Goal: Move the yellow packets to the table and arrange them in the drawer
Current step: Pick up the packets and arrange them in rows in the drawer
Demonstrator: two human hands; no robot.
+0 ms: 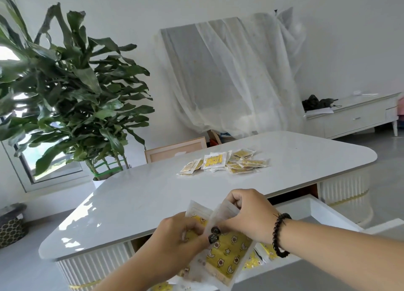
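Yellow packets [227, 253] sit pinched between both hands, left hand [175, 236] and right hand [249, 214] curled on the stack, directly above the open drawer [314, 212]. More packets [227, 161] lie on the table [140, 203] well beyond the hands. Judged step: sorting for the drawer. Next move calls for squaring the stack, then lowering it in.

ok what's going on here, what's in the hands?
A person holds a few yellow packets in both hands, left hand and right hand, over the open drawer at the white table's near edge. More packets lie in the drawer. A loose pile of packets sits on the tabletop.
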